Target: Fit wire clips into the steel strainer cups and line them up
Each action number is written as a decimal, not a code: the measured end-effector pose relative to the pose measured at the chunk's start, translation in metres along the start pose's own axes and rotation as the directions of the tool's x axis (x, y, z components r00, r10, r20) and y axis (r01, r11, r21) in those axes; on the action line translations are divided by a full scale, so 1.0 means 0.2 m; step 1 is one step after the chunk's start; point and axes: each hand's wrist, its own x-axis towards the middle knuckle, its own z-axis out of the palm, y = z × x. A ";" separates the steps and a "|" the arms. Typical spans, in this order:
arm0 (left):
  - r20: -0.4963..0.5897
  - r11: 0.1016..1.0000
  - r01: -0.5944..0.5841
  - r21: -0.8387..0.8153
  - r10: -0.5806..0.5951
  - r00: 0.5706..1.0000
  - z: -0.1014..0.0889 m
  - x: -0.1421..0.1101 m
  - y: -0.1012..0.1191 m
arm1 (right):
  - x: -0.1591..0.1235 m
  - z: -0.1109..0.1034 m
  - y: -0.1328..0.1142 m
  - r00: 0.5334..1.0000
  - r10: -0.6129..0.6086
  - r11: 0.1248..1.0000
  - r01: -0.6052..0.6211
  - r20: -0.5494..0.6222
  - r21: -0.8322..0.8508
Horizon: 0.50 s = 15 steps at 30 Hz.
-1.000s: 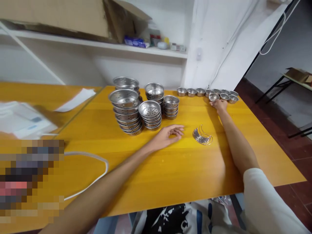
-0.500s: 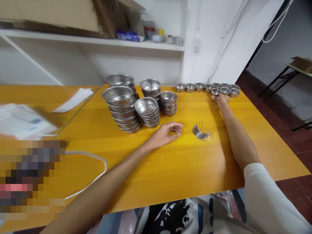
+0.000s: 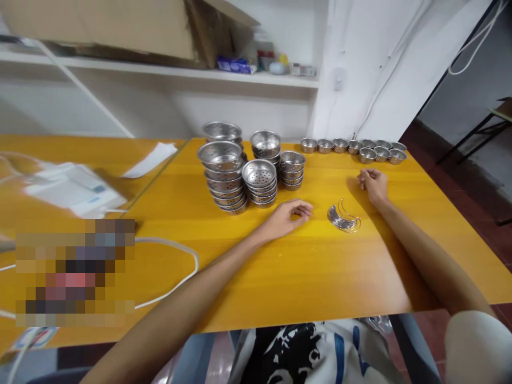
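My left hand (image 3: 291, 215) rests on the table, holding nothing, its fingers loosely bent and the thumb apart. Beside it stand stacks of perforated steel cups: a tall large stack (image 3: 224, 176), a mid-sized stack (image 3: 261, 181) and a small stack (image 3: 293, 169). My right hand (image 3: 374, 184) hovers low over the table in front of small cups (image 3: 367, 155) set out singly in rows. Its fingers are half curled and apart from the cups, with nothing visible in them. Between my hands lies a small heap of curved wire handles (image 3: 342, 218).
A white shelf (image 3: 168, 69) with a cardboard box (image 3: 120, 32) runs behind the table. At left are a white device (image 3: 76, 186), a paper sheet (image 3: 150, 160), a white cable (image 3: 192, 253) and a blurred-out patch. The table's right edge drops to a red floor.
My right hand has let go of a small cup in the front row and drawn back toward me. My left hand stays beside the stacks. The view has shifted left.
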 end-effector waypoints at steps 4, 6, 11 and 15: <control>-0.053 0.986 -0.064 0.157 0.073 0.996 0.02 -0.01 0.02 | -0.21 -0.17 -0.02 0.984 -0.093 0.994 0.099 0.152 -0.037; -0.052 0.965 -0.100 0.244 0.116 0.992 0.03 -0.02 0.03 | -0.29 -0.25 -0.03 0.973 -0.093 0.993 0.105 0.209 -0.048; -0.034 0.939 -0.113 0.324 0.131 0.991 0.04 -0.03 0.06 | -0.38 -0.29 -0.07 0.956 -0.098 0.990 0.121 0.277 -0.067; -0.011 0.890 -0.136 0.436 0.156 0.988 0.05 -0.05 0.07 | -0.38 -0.26 -0.07 0.938 -0.100 0.987 0.136 0.331 -0.089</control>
